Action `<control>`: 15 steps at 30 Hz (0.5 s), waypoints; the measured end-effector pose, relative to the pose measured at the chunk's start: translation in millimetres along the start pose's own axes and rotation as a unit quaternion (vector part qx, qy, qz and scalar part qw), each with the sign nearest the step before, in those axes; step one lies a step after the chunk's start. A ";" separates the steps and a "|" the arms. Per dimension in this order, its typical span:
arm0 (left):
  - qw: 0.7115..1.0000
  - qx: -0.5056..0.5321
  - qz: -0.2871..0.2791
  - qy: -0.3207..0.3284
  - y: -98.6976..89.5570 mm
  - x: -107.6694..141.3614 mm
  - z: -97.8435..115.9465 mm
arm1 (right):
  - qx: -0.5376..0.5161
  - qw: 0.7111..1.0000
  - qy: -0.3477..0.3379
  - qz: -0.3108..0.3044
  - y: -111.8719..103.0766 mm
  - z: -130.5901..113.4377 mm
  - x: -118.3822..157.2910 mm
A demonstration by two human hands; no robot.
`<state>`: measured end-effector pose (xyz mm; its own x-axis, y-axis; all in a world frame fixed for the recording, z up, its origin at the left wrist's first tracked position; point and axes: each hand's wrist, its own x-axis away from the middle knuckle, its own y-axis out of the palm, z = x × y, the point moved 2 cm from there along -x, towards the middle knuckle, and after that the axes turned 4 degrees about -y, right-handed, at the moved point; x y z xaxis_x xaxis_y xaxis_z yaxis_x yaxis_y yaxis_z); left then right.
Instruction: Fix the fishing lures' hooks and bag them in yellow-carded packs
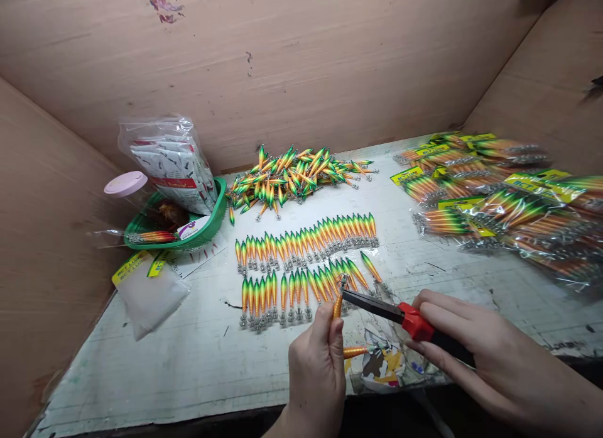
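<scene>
My left hand (316, 366) pinches an orange fishing lure (337, 307) upright, its metal hook crown pointing up. In my right hand (471, 350) is a pair of long-nose pliers (417, 322) with red and black handles. The jaw tips meet the hooks at the lure's top end. Another lure (355, 351) lies just right of my left hand, its hooks over a patch of torn coloured paper (384, 366). Behind my hands, green-and-orange lures stand out in two rows, a back row (306, 242) and a front row (292, 290), hooks toward me.
A heap of loose lures (292, 174) lies by the back wall. Bagged lures with yellow labels (513, 212) pile up at right. At left stand a green basket (207, 232) holding packets and a pink-lidded container (126, 184), with clear labelled bags (151, 296) before it.
</scene>
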<state>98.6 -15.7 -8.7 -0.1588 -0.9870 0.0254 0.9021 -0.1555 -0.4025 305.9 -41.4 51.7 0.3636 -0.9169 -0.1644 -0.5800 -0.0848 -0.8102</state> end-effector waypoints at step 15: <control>0.994 -0.055 0.089 0.044 -2.6 2.9 -7.7 | -0.010 1.000 0.011 -0.025 -4.6 -2.4 -5.5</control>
<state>92.7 -17.8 -14.6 -0.0398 -0.9904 -0.1323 0.8708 0.0305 -0.4906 304.8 -36.9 57.7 0.3767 -0.9197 -0.1104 -0.5762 -0.1394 -0.8053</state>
